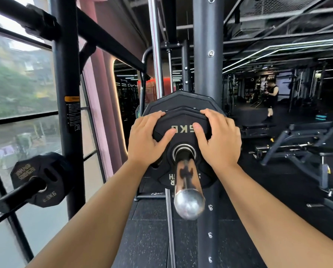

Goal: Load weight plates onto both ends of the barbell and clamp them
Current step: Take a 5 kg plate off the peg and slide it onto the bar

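Both hands grip the 5KG plate (pixel 181 122) by its upper rim. The left hand (pixel 144 140) has its fingers curled over the top-left edge and its thumb pressed flat on the plate's face; the right hand (pixel 218 140) mirrors it on the top-right edge, thumb lying across the printed "5KG". Both wrists are straight and both forearms reach forward and slightly inward from the bottom corners of the view, bare to the elbow.

The plate sits threaded on the barbell sleeve (pixel 187 180), its centre hole around the steel – the chrome sleeve runs back toward the camera and ends in a rounded cap below the hands. Right behind it on the same sleeve stands a larger plate (pixel 181 101), black, its rim showing above the fingertips; whether the 2 faces touch cannot be told.

A dark rack upright (pixel 208 55) rises just behind the plates. At the left a smaller black plate (pixel 43 178) hangs on a storage peg (pixel 16 196) beside the window (pixel 16 84). At the right stands a bench (pixel 297 144), and far back a person (pixel 272 101)
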